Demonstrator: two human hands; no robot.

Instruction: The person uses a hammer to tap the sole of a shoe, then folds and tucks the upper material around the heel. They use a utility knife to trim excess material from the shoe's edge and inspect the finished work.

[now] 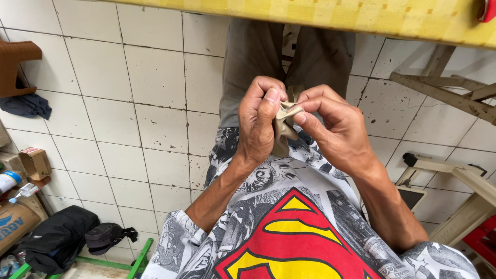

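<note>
I look down on a floor of white square tiles with dark grout lines, and a desk with a yellow checked cover runs along the top edge of my view. Over my lap, above grey trousers and a printed T-shirt, both hands meet around a small piece of beige fabric. My left hand is curled nearly closed, thumb pressed onto the fabric's upper edge, fingers folded behind it. My right hand pinches the same piece from the other side with thumb and forefinger, the remaining fingers bent in. The fabric is crumpled between them, one tail hanging down. To the left lie a black bag, a cardboard box and a dark blue cloth; pale wooden frames stand at right.
</note>
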